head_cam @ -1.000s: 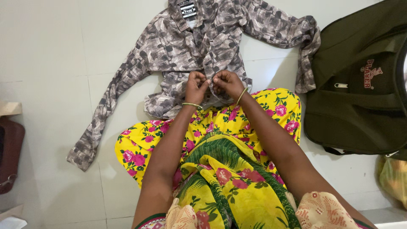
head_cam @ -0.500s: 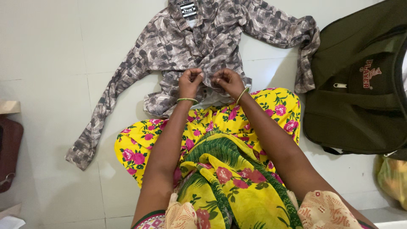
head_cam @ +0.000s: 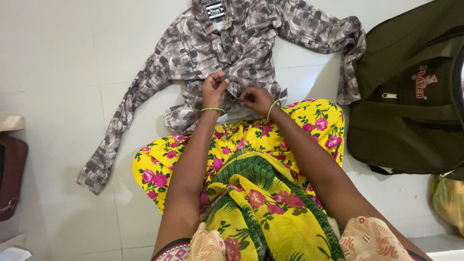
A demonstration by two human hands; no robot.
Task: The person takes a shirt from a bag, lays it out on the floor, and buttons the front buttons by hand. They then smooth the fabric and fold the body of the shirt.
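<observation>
A grey patterned long-sleeved shirt (head_cam: 193, 53) lies spread on the white tiled floor, collar at the top, sleeves out to both sides. My left hand (head_cam: 213, 90) pinches the shirt's front edge near the lower middle, a green bangle on its wrist. My right hand (head_cam: 257, 99) grips the shirt fabric just to the right of it, also with a bangle. Both hands sit close together over the front opening. My lap in yellow floral cloth (head_cam: 251, 159) covers the shirt's bottom hem.
A dark olive bag (head_cam: 411, 96) lies on the floor at the right, touching the shirt's right sleeve. A brown bag (head_cam: 9, 174) is at the left edge. A yellowish plastic bag (head_cam: 447, 200) sits at the lower right.
My left hand has moved up along the shirt front. My right hand has dropped slightly lower; the two hands now sit a little apart instead of fingertip to fingertip.
</observation>
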